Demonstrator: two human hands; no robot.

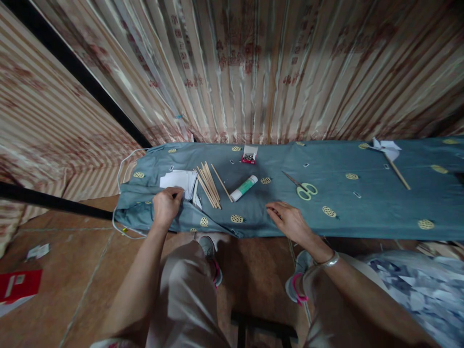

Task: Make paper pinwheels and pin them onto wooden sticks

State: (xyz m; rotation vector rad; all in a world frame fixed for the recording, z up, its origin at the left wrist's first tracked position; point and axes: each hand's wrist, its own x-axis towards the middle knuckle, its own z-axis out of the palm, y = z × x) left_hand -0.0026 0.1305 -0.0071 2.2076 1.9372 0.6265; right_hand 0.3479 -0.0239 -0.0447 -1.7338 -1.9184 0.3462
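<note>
My left hand (167,207) is at the left end of the cloth-covered table, its fingers pinched at the near edge of a stack of white paper (184,180). Beside the stack lie several thin wooden sticks (209,186), with one stick (222,182) apart from the bundle. A white and green glue stick (244,188) lies close by. My right hand (288,221) rests over the table's front edge, fingers loosely bent, thumb apart, holding nothing visible. Green-handled scissors (302,188) lie beyond it. Behind the glue stick is a small open red box (249,155) of small metal pieces.
A white paper pinwheel (387,149) on a stick lies at the table's right. Patterned curtains (239,72) hang behind the table (380,208). A bag of paper scraps (416,285) stands at lower right. A red packet (21,285) lies on the floor; black poles (54,200) run at left.
</note>
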